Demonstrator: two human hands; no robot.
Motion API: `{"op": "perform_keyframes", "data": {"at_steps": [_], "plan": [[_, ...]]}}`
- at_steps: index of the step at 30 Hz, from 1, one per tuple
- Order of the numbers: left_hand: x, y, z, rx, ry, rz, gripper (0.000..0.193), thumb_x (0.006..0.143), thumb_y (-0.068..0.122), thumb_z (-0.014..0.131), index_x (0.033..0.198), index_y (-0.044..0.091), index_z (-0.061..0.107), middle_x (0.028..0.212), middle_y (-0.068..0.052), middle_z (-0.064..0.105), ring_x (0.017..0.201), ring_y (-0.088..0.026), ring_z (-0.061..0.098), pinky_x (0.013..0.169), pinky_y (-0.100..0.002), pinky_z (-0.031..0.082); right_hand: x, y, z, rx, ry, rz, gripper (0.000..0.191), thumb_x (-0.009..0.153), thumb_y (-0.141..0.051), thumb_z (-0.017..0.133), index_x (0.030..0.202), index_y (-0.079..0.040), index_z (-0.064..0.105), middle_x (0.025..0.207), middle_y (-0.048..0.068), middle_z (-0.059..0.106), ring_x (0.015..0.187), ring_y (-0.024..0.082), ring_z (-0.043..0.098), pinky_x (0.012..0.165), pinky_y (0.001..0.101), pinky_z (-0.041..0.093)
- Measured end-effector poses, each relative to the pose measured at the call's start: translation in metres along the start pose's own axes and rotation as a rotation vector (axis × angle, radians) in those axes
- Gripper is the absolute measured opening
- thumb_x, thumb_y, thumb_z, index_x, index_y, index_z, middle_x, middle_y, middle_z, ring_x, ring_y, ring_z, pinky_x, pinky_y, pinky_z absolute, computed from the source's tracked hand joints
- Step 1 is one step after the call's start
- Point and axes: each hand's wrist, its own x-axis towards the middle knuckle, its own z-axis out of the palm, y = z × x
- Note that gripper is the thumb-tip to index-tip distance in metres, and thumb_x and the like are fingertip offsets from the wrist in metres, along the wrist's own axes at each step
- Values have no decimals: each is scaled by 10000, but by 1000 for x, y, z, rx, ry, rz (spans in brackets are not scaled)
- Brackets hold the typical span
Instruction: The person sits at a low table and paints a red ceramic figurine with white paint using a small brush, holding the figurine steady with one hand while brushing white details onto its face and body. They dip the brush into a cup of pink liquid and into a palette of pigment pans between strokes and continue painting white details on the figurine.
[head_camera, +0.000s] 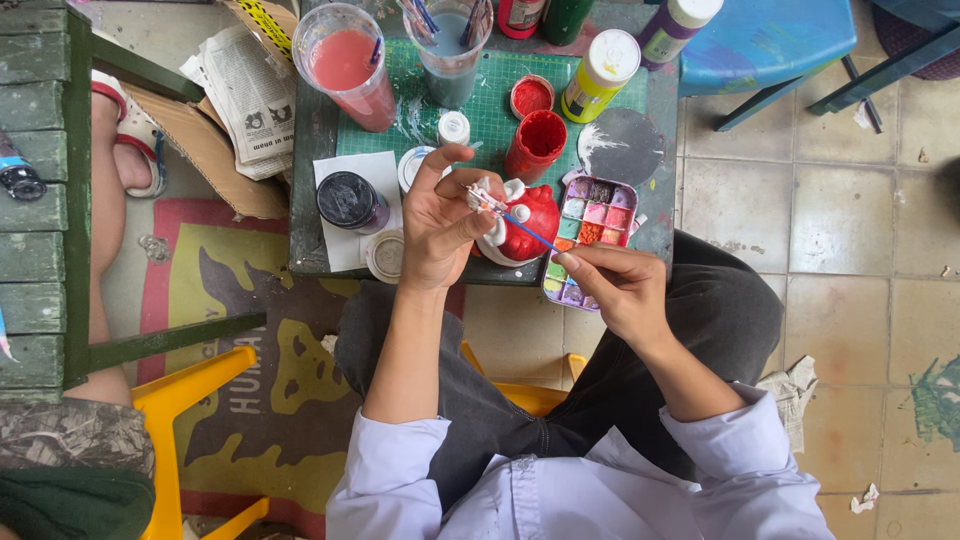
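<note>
My left hand (440, 222) grips a small red and white figurine (522, 226) over the near edge of a low dark table (308, 190). My right hand (612, 282) pinches a thin blue-handled paintbrush (522, 224) whose tip rests on the figurine's white top. Just right of the figurine lies a paint palette (592, 226) with several pastel wells. Behind the figurine stand an open red paint jar (538, 142) and its red lid (531, 96).
On the green cutting mat (495, 110) stand a cup of pink water (348, 66), a grey water cup (450, 50) with brushes and a yellow paint bottle (598, 76). A black jar (350, 201) sits on white paper. Another person's leg (104, 200) is at left, by a yellow stool (180, 420).
</note>
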Motion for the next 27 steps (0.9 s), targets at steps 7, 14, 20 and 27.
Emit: {"op": "perform_keyframes", "data": {"at_steps": [7, 14, 20, 27], "plan": [[0, 1, 1, 11, -2, -1, 723, 880, -1, 856, 1486, 46, 463, 1170, -136, 726, 1122, -194, 681, 1061, -358, 527, -2, -9, -2, -128, 58, -71, 92, 932, -48, 772, 980, 29, 784, 714, 14, 648, 604, 24, 521, 512, 203, 358], [-1, -9, 6, 30, 6, -52, 732, 879, 8, 861, 1485, 50, 453, 1162, -137, 728, 1155, -203, 690, 1100, -378, 529, -3, -11, -2, -180, 96, -113, 85, 905, -39, 804, 966, 19, 789, 714, 28, 665, 605, 33, 535, 521, 206, 360], [-1, -3, 0, -32, 36, -28, 743, 879, 1, 856, 1492, 60, 440, 1148, -143, 726, 1094, -210, 685, 1048, -369, 524, -4, -15, -2, -310, 118, -193, 115, 845, -49, 848, 935, 4, 800, 696, 44, 703, 596, 54, 607, 524, 217, 405], [0, -6, 2, 28, 30, -41, 749, 875, -26, 848, 1489, 53, 426, 1159, -138, 716, 1111, -207, 676, 1050, -379, 524, -4, -21, -1, -432, 147, -382, 138, 827, -41, 865, 931, 7, 787, 712, 76, 696, 603, 102, 596, 572, 264, 431]]}}
